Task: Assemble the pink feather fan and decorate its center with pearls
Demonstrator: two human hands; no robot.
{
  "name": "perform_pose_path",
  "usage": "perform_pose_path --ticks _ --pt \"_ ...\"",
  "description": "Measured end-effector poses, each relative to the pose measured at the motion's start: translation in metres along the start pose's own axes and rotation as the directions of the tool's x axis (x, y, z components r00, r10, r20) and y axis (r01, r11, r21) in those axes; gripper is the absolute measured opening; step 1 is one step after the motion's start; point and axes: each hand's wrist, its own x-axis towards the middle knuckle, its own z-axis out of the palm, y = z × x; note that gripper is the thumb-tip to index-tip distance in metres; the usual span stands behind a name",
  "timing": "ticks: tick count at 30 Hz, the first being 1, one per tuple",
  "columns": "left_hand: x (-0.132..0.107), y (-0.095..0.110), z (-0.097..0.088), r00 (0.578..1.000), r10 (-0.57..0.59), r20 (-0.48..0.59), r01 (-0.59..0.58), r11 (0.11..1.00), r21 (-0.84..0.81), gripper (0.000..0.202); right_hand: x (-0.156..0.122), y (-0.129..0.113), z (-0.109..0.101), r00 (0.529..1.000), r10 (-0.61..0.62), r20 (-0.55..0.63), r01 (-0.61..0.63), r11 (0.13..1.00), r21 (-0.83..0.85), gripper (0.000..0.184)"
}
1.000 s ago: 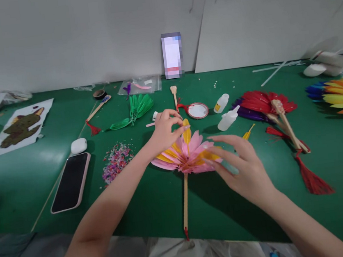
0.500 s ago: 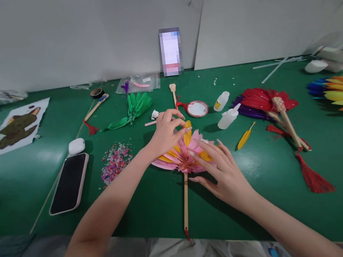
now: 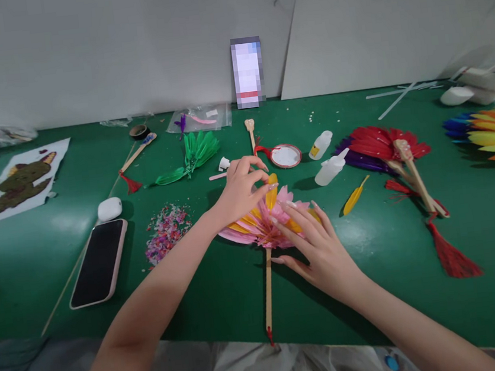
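A pink and yellow feather fan (image 3: 243,229) with a wooden handle (image 3: 269,290) lies on the green table, its handle pointing towards me. My left hand (image 3: 244,189) is over the top of the fan, thumb and fingers closed on an upright yellow feather (image 3: 272,191). My right hand (image 3: 314,240) rests with fingers spread across the fan's right side, partly covering the pink and yellow feathers there. A loose yellow feather (image 3: 354,198) lies to the right of this hand.
Two white squeeze bottles (image 3: 330,169) and a small round dish (image 3: 286,155) stand beyond my hands. To the left are sequins (image 3: 166,233), a phone (image 3: 99,263) and green feathers (image 3: 201,151). A red feather fan (image 3: 374,144) lies right. Another phone (image 3: 248,72) leans on the wall.
Hardly anything differs. Both hands keep their places on the fan, and the view has shifted very slightly.
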Motion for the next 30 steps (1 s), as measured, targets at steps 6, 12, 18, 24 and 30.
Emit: perform_pose_path --ticks 6,12,18,24,30 --pt "-0.0006 -0.0006 -0.0004 1.0 -0.001 0.023 0.001 1.0 0.004 0.011 0.0003 -0.0019 0.0006 0.998 0.002 0.062 0.001 0.999 -0.043 0.054" --pt "-0.0008 -0.0019 -0.001 0.999 -0.024 0.041 0.024 1.0 0.001 0.011 -0.001 -0.0033 0.003 0.995 0.006 0.1 0.002 0.997 -0.075 0.059" --pt "-0.0002 -0.0035 0.0008 0.997 -0.046 0.059 0.045 0.999 0.012 0.016 -0.0009 -0.0037 0.0042 0.993 0.017 0.12 -0.007 0.997 -0.081 0.059" --pt "-0.0003 -0.0042 0.0023 0.994 -0.068 0.091 0.067 0.998 0.015 0.014 -0.0003 -0.0045 0.0049 0.993 0.026 0.119 -0.017 0.997 -0.08 0.057" --pt "-0.0002 -0.0024 0.0013 0.99 -0.067 0.125 0.065 0.998 0.025 0.013 -0.0002 -0.0049 0.0049 0.992 0.014 0.123 0.001 0.992 -0.122 0.058"
